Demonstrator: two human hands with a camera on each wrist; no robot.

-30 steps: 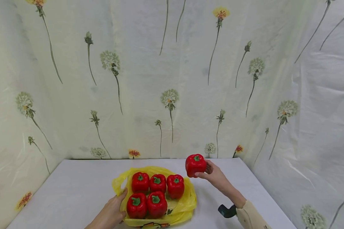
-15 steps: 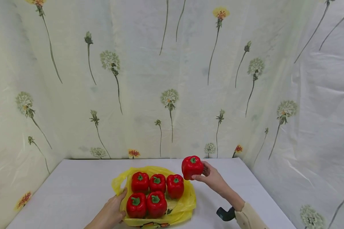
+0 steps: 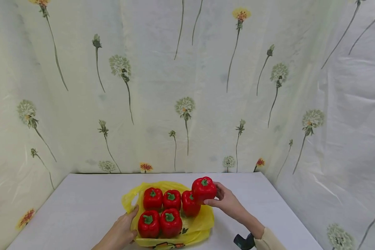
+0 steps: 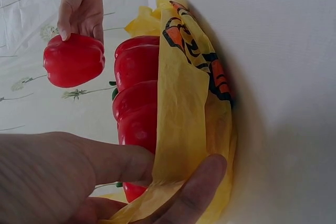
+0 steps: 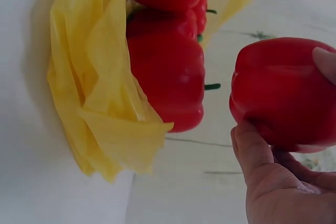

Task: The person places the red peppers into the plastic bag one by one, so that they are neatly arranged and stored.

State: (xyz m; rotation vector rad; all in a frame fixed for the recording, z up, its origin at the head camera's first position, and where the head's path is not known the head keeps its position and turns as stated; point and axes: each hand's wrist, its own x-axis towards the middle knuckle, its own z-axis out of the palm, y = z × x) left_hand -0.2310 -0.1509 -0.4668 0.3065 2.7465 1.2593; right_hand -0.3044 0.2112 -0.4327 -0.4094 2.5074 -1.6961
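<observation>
A yellow plastic bag lies spread on the table with its mouth wide, and several red bell peppers with green stems stand inside it. My left hand pinches the bag's left edge; in the left wrist view the thumb and fingers have the yellow film between them. My right hand grips another red bell pepper by its side, raised above the bag's right part. From the head view it overlaps the back right pepper. Dark and orange print shows on the bag's front.
The white table reaches back to a curtain printed with dandelions, which also hangs along both sides. A dark device is strapped at my right wrist, next to a cream sleeve.
My right hand has carried the bell pepper left and down, from beside the bag to over the back right pepper. The left hand and the bag stay put.
</observation>
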